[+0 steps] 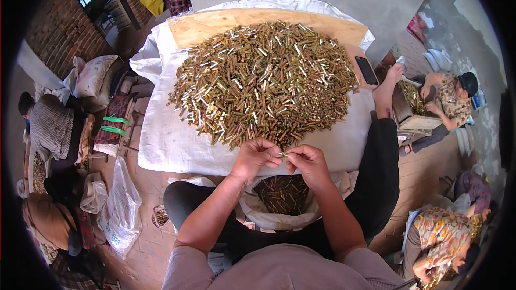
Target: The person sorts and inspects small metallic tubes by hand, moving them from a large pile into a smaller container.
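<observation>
My left hand (257, 159) and my right hand (308, 164) meet above the near edge of the table, both closed in fingertip pinches. Between them is a small gold-coloured metal part (283, 154), mostly covered by the fingers. Both hands appear to grip it, one from each side. Just beyond lies a wide heap of gold-coloured metal pieces (263, 75), mostly short tubes or bolts with smaller nut-like bits at its right. The heap rests on a white cloth (161, 134). Below my hands, an open white sack (274, 221) holds thin, darker brownish metal pieces (282, 190).
A wooden board (215, 23) stands behind the heap. A dark phone (367, 70) lies at the table's right. My right leg (376, 172) stretches alongside it, foot raised. Co-workers (51, 129) sit on both sides. A plastic sack (122, 209) stands on the brick floor at left.
</observation>
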A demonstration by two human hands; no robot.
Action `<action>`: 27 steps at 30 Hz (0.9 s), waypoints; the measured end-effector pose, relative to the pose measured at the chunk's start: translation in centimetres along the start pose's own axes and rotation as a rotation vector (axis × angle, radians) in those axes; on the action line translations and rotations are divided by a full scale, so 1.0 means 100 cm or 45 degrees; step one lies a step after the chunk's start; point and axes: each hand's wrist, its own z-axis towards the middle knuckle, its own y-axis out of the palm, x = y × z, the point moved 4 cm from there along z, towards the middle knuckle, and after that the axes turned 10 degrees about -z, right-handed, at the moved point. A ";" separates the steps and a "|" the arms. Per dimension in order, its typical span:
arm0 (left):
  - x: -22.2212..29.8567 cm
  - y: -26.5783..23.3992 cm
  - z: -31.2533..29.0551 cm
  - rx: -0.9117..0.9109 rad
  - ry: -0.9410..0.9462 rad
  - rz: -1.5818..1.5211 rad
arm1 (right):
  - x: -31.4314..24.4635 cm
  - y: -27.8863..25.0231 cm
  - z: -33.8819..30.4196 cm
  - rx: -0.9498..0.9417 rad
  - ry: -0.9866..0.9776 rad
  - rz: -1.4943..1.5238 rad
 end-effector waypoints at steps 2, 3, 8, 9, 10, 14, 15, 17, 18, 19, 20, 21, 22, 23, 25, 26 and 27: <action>-0.001 0.001 -0.001 0.009 -0.019 -0.018 | 0.004 0.000 0.002 -0.053 0.048 0.104; -0.003 0.002 -0.002 -0.001 -0.049 -0.064 | 0.005 -0.001 0.002 -0.059 0.048 0.105; -0.014 0.008 -0.004 -0.020 -0.116 -0.203 | 0.016 -0.009 0.001 -0.153 0.091 0.355; -0.017 0.010 -0.004 -0.027 -0.131 -0.265 | 0.020 -0.010 0.002 -0.172 0.069 0.372; -0.020 0.012 -0.005 -0.034 -0.145 -0.328 | 0.023 -0.013 0.002 -0.184 0.071 0.373; -0.027 0.010 -0.005 -0.023 -0.130 -0.344 | 0.023 -0.012 0.002 -0.195 0.031 0.389; -0.027 0.011 -0.006 -0.018 -0.126 -0.346 | 0.022 -0.013 0.002 -0.191 0.016 0.368; -0.028 0.013 -0.008 -0.006 -0.164 -0.354 | 0.025 -0.013 0.003 -0.187 0.024 0.350; -0.029 0.013 -0.008 -0.004 -0.159 -0.355 | 0.026 -0.014 0.004 -0.177 0.029 0.333; -0.030 0.012 -0.007 -0.001 -0.160 -0.333 | 0.027 -0.014 0.004 -0.181 0.028 0.331; -0.030 0.012 -0.006 0.002 -0.163 -0.311 | 0.028 -0.015 0.004 -0.176 0.043 0.351; -0.030 0.012 -0.006 0.002 -0.161 -0.314 | 0.030 -0.015 0.004 -0.169 0.059 0.371; -0.030 0.012 -0.006 -0.007 -0.152 -0.304 | 0.030 -0.015 0.004 -0.169 0.058 0.368; -0.030 0.013 -0.006 -0.018 -0.147 -0.296 | 0.030 -0.016 0.003 -0.166 0.060 0.373; -0.027 0.011 -0.007 -0.009 -0.113 -0.294 | 0.029 -0.016 0.001 -0.157 0.062 0.374; -0.024 0.010 -0.007 -0.001 -0.079 -0.288 | 0.027 -0.014 0.001 -0.180 0.074 0.396; -0.022 0.010 -0.008 -0.009 -0.084 -0.290 | 0.025 -0.012 0.002 -0.202 0.087 0.418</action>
